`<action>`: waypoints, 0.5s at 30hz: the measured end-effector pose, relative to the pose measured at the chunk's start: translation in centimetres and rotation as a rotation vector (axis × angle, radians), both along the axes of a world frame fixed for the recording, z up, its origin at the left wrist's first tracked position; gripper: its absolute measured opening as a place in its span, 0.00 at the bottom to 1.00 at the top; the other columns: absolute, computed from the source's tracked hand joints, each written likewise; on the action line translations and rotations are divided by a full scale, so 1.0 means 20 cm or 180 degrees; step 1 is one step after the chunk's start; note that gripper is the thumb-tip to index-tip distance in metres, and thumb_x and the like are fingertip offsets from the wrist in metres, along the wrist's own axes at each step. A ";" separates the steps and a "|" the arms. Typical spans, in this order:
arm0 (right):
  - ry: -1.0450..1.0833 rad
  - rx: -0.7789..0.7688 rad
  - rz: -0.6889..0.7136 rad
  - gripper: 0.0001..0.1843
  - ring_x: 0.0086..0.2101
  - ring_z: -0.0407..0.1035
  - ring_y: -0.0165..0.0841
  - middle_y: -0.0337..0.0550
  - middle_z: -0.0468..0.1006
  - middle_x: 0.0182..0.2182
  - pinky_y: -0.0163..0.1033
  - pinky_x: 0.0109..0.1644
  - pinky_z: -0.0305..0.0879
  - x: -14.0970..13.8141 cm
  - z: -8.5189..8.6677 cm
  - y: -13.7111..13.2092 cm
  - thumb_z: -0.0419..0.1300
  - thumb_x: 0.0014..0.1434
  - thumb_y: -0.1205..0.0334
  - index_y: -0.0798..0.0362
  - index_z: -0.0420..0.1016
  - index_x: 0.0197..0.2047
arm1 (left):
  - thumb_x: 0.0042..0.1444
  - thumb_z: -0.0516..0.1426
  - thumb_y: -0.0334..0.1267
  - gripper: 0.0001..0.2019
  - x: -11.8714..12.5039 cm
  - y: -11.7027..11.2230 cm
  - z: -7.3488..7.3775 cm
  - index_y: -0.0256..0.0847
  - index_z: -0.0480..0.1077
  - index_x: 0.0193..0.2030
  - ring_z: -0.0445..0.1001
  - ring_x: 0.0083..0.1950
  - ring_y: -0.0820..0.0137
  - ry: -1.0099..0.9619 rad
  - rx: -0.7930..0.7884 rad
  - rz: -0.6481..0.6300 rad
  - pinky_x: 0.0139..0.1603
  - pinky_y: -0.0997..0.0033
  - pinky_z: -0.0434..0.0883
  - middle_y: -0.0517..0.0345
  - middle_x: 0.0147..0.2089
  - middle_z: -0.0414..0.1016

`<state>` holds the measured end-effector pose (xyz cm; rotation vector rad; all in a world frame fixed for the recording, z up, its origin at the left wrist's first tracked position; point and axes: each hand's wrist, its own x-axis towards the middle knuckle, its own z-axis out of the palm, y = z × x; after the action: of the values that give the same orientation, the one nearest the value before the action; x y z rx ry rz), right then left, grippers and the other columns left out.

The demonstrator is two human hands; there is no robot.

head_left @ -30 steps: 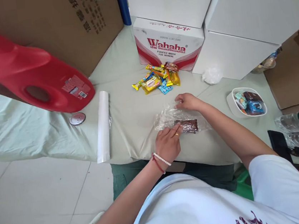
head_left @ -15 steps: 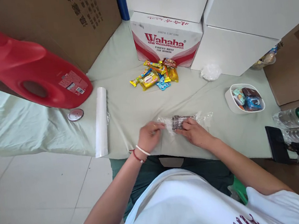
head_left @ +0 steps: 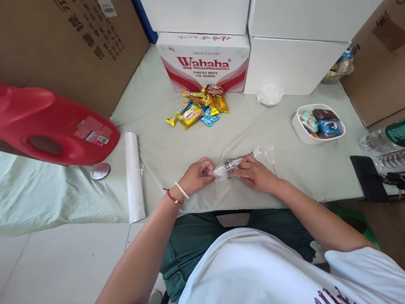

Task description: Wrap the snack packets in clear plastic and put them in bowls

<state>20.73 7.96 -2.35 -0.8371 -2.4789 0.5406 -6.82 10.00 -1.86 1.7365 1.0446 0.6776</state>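
A brown snack bar wrapped in clear plastic film lies on the pale green cloth near its front edge. My left hand pinches the film at the bar's left end. My right hand grips the bar's right side, fingers curled on it. Loose film trails out to the right of my right hand. A white roll of film lies to the left of my left hand.
A pile of colourful snack packets sits before a Wahaha box. A white bowl with snacks stands at right, a crumpled film ball behind. A red jug, a round lid, cardboard boxes, water bottles surround.
The film was spread flat with the bar on it; both hands have since folded it round the bar and now hold it at both ends. My right hand came back from the far edge.
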 end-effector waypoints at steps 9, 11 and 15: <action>0.0009 0.0146 -0.0096 0.18 0.41 0.61 0.41 0.48 0.74 0.36 0.50 0.49 0.68 -0.05 0.00 -0.04 0.52 0.72 0.67 0.52 0.76 0.59 | 0.47 0.67 0.47 0.16 -0.14 -0.18 -0.01 0.41 0.66 0.31 0.62 0.30 0.76 -0.0235 -0.0745 0.0840 0.31 0.74 0.61 0.65 0.30 0.65; 0.0008 0.0157 -0.0136 0.19 0.44 0.62 0.42 0.48 0.75 0.38 0.52 0.51 0.69 -0.06 -0.01 -0.07 0.52 0.71 0.68 0.52 0.73 0.62 | 0.45 0.69 0.48 0.18 -0.16 -0.23 -0.01 0.41 0.67 0.31 0.63 0.29 0.76 -0.0250 -0.0972 0.0991 0.31 0.75 0.61 0.65 0.28 0.66; 0.0132 0.0101 -0.0374 0.26 0.48 0.63 0.44 0.51 0.76 0.43 0.54 0.54 0.70 -0.06 -0.04 -0.13 0.52 0.70 0.69 0.53 0.64 0.70 | 0.44 0.70 0.47 0.19 -0.15 -0.29 0.02 0.41 0.66 0.28 0.61 0.29 0.77 -0.0365 -0.0843 0.1285 0.30 0.76 0.60 0.66 0.28 0.64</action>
<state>19.49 5.38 -3.09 -0.9424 -2.3771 0.4716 -9.81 4.30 -1.48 1.2562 1.3536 0.8355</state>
